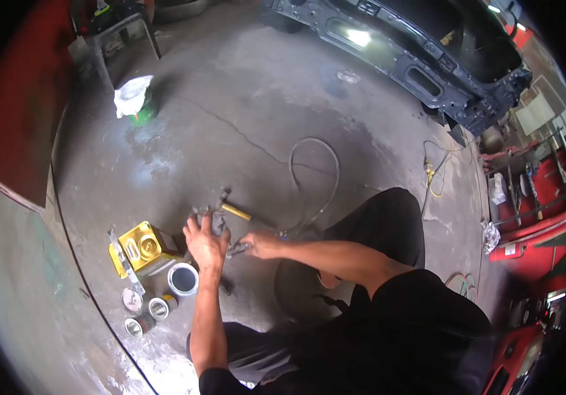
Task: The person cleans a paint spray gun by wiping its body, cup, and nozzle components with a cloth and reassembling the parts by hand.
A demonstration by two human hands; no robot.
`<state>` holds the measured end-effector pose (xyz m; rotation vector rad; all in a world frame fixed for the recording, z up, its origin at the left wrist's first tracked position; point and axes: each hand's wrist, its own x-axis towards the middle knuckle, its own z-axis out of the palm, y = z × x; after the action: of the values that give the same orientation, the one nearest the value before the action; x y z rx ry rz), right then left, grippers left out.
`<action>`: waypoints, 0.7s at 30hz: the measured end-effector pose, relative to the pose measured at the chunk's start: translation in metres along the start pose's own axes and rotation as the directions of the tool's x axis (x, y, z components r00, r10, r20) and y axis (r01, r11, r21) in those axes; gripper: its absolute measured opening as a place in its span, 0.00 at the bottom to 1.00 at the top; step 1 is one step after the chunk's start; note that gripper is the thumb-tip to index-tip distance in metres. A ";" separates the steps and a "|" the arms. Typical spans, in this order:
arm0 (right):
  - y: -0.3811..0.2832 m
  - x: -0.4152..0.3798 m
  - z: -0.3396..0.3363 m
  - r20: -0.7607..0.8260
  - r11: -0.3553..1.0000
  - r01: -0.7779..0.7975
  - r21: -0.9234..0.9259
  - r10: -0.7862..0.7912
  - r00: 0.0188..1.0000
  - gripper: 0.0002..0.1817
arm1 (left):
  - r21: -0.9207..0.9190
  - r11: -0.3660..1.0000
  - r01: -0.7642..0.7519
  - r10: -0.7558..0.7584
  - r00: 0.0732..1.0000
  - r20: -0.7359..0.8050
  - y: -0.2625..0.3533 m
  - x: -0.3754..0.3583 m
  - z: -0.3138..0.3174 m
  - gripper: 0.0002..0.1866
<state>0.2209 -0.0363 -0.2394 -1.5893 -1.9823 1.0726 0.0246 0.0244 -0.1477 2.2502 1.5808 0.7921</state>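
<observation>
My left hand (205, 242) reaches down with its fingers bent over a greyish crumpled thing (218, 222) on the floor. Just to its right, my right hand (261, 244) is closed around a dark tool (237, 249), whose kind I cannot make out. A hammer with a yellow handle (236, 210) lies beyond both hands. Left of my left hand are a yellow metal can (143, 245) and an open round tin with dark contents (183, 279). A long whitish-coated strip (125, 258) leans along the yellow can.
Small tins (159, 308) stand at the lower left. A hose (338, 172) loops beyond my knee. A green bucket with white cloth (141, 113) stands farther off near a metal stand (122, 27). A dark car body (415, 72) is at the upper right.
</observation>
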 end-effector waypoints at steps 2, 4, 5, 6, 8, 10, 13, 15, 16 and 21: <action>-0.012 -0.003 0.000 -0.030 0.988 0.005 0.157 -0.001 1.000 0.23 | 0.011 1.000 -0.024 0.024 1.000 -0.004 0.004 0.009 -0.002 0.39; 0.006 -0.002 0.015 -0.080 0.985 0.067 0.159 -0.055 0.995 0.24 | 0.043 0.995 -0.086 0.087 0.996 -0.022 0.032 0.011 -0.031 0.40; 0.006 0.002 0.012 -0.045 0.990 0.005 0.142 0.001 0.999 0.24 | 0.032 0.997 -0.074 0.075 0.997 -0.006 0.018 0.014 -0.014 0.41; 0.005 0.009 0.012 -0.018 0.991 -0.053 0.125 0.056 0.998 0.23 | 0.025 0.999 -0.046 0.046 0.999 -0.005 0.000 0.013 -0.002 0.41; 0.033 0.020 0.022 -0.109 0.995 0.064 -0.073 -0.072 0.991 0.22 | -0.020 1.000 0.013 -0.013 1.000 -0.008 -0.024 0.010 0.022 0.42; 0.029 0.007 0.029 -0.122 0.997 0.009 -0.079 -0.019 0.992 0.23 | -0.005 1.000 -0.010 0.010 1.000 0.027 -0.009 0.012 0.005 0.42; -0.001 0.008 -0.004 -0.012 0.997 -0.075 -0.026 0.075 0.997 0.22 | -0.064 0.997 0.053 -0.053 0.999 -0.001 -0.002 0.010 0.004 0.41; -0.002 0.004 -0.004 -0.031 0.999 -0.054 0.000 0.054 0.998 0.22 | -0.061 0.998 0.019 -0.018 1.000 0.024 -0.002 0.010 -0.003 0.41; -0.002 0.001 -0.002 -0.074 0.999 -0.029 0.035 0.032 0.997 0.22 | -0.059 0.998 0.007 -0.005 0.999 0.034 -0.002 0.012 -0.007 0.41; -0.004 -0.007 -0.004 -0.056 0.987 -0.127 0.096 0.133 0.990 0.21 | -0.060 0.998 0.018 -0.013 0.996 0.083 -0.016 0.013 -0.001 0.44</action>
<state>0.2224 -0.0419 -0.2326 -1.7007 -1.7834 1.1314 0.0149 0.0424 -0.1522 2.1967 1.5142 0.7228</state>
